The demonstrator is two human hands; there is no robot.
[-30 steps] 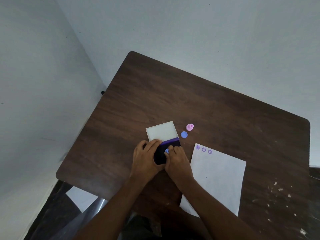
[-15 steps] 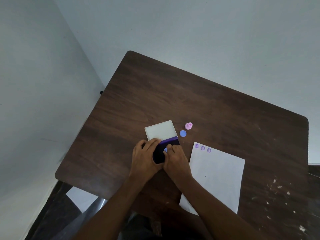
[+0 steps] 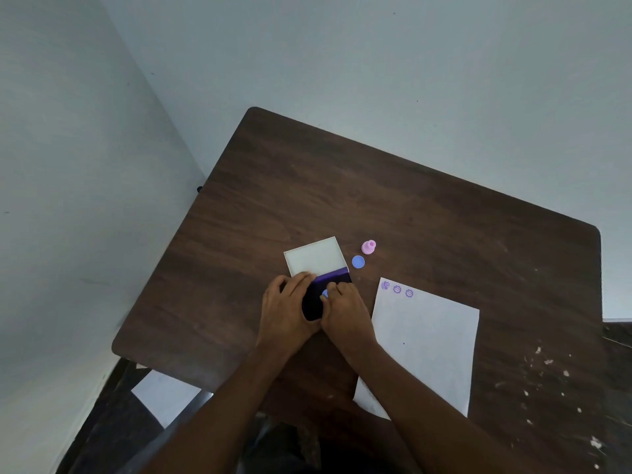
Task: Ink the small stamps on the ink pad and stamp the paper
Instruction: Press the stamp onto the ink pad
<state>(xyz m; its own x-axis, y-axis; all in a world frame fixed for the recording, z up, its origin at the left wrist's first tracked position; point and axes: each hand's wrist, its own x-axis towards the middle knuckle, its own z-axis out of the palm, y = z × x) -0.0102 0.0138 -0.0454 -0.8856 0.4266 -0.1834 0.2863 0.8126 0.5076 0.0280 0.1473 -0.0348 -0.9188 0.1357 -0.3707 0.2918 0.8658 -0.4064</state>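
— Where's the stamp he's using?

— Pinched in the fingertips of his right hand (image 3: pixel 345 311), the little blue stamp (image 3: pixel 325 293) pressed down on the dark ink pad (image 3: pixel 313 304). His left hand (image 3: pixel 287 311) lies flat beside it, fingers together, curled over the pad's left edge to steady the case. The lid (image 3: pixel 314 256) lies open behind.

— Will that thing be awkward to handle?

— I'd guess it's light, hard plastic, so small that only a fingertip pinch on the sides will do. Wet ink on its face could smear if it tips, so it wants lifting straight up. The pad case looks light enough to slide, hence the bracing hand.

— And the rest?

— A pink stamp (image 3: pixel 368 246) and a blue cap (image 3: pixel 358 261) sit just right of the lid on the table (image 3: pixel 410 206). The paper (image 3: pixel 427 347) lies right of his hands, three purple prints (image 3: pixel 396 288) in a row at its top left corner.

— Anything changed from a second ago?

— Hardly. Both hands keep the same hold, the stamp remains on the pad, and the paper still shows three marks.
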